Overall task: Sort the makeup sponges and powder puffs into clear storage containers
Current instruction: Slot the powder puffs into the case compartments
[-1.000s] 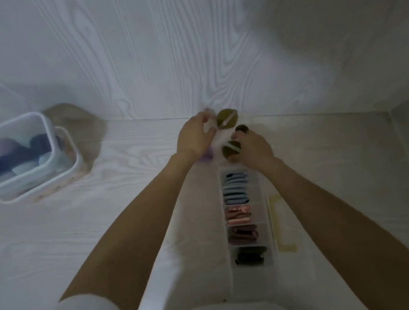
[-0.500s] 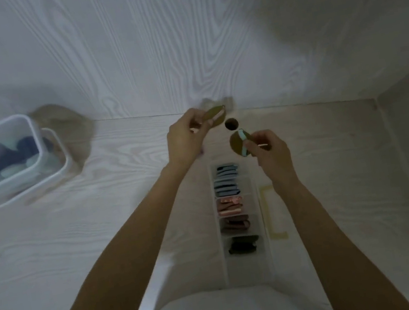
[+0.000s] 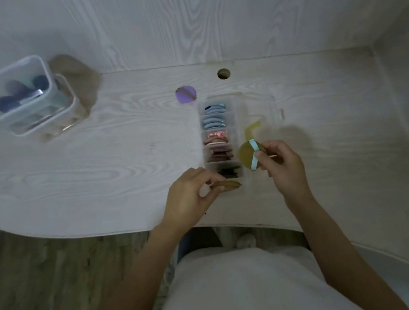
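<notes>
Olive puffs (image 3: pixel 246 155): right hand (image 3: pixel 283 165) pinches one upright, left hand (image 3: pixel 192 198) pinches another (image 3: pixel 226 185) flat.

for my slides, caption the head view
Left hand and right hand each hold an olive round powder puff beside the clear divided organizer.

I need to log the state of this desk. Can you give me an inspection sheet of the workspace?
Surface: pale wood-grain desk with a cable hole.
Job's things: divided organizer holding puffs by colour; tub of blue sponges; purple puff loose on the desk.
Clutter: nothing seen.
Grippers: left hand pinches an olive puff; right hand holds an olive ribboned puff.
Cables: nothing seen.
Surroundings: panelled wall, wood floor.
</notes>
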Motion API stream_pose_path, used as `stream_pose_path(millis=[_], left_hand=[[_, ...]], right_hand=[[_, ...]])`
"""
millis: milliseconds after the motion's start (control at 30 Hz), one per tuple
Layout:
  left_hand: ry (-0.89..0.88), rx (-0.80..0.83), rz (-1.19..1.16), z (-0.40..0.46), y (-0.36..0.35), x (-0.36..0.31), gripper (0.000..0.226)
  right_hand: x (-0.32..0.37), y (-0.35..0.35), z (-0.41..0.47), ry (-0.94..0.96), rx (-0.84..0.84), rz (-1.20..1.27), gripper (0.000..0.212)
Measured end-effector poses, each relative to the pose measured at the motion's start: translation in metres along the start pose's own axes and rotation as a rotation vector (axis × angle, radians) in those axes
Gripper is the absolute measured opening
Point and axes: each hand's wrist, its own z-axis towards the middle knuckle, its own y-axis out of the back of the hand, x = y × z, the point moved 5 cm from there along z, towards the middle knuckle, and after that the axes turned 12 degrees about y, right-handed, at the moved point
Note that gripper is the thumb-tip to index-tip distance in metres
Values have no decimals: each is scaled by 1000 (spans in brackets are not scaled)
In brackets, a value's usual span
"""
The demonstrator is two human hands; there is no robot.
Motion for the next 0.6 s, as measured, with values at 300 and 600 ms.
stream_pose_path(millis=[300, 600], left_hand=[[-119, -59, 406, -12, -20, -9, 12], [-142, 50, 507, -21, -21, -3, 32]], right_hand=[[11, 8, -21, 63, 93, -11, 14], [14, -16, -35, 329, 264, -388, 11]])
